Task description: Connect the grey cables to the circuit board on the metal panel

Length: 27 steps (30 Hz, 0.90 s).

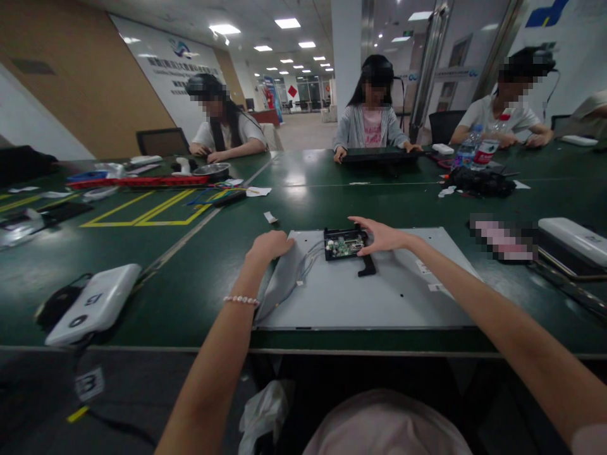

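Note:
A flat grey panel [341,297], like the back of a display, lies on the table in front of me. On its upper middle sits a green circuit board [345,246] in a black plastic frame [334,256], with a black bracket-like arm [367,268] at its lower right. Grey cables [303,265] run from the board's left side down across the panel. My left hand [270,246] is curled at the panel's upper left edge, fingertips partly hidden. Around the frame's right end my right hand [383,238] is bent, thumb on the near side and fingers on the far side.
White power banks [95,303] lie at left and right. Bottles [484,151] and a black bundle [478,182] stand back right; a red strip [137,181] lies back left. Several people sit opposite; one person holds a dark panel [382,156]. The table edge [379,352] runs near me.

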Motion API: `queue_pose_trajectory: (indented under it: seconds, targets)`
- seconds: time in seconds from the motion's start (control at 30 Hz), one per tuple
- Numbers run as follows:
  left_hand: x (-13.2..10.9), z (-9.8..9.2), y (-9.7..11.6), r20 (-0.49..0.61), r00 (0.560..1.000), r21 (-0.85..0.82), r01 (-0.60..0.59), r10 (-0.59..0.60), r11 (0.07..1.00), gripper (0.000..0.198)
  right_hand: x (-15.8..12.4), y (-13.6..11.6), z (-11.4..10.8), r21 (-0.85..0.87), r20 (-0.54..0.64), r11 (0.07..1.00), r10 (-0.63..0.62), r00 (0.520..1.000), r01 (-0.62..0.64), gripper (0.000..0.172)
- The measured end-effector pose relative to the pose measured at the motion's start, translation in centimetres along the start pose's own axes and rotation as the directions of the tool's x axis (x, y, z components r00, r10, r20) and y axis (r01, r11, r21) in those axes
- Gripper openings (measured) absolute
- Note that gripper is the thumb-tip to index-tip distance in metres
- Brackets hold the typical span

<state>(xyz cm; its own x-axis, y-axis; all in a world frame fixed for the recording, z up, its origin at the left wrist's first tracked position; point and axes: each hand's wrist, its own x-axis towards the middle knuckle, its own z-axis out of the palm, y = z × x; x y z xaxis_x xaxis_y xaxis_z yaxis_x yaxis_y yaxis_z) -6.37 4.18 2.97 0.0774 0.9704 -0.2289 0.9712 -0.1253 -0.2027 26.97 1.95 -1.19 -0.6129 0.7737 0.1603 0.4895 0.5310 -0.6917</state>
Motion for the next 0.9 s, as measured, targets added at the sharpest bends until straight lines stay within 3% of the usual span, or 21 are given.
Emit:
queue_pose_trajectory:
  seconds: [0.43, 0.9]
  targets:
    - [0.1, 0.2, 0.0, -0.009, 1.0, 0.001, 0.001, -0.001, 1.0, 0.055, -8.1, -0.9, 0.0, -0.006, -0.137, 1.0, 0.015, 0.99, -0.016, 0.1]
    - [0.3, 0.2, -0.1, -0.013, 1.0, -0.015, -0.016, 0.016, 1.0, 0.053, -10.0, -0.4, 0.0, -0.058, -0.129, 0.998, 0.016, 0.992, -0.024, 0.098]
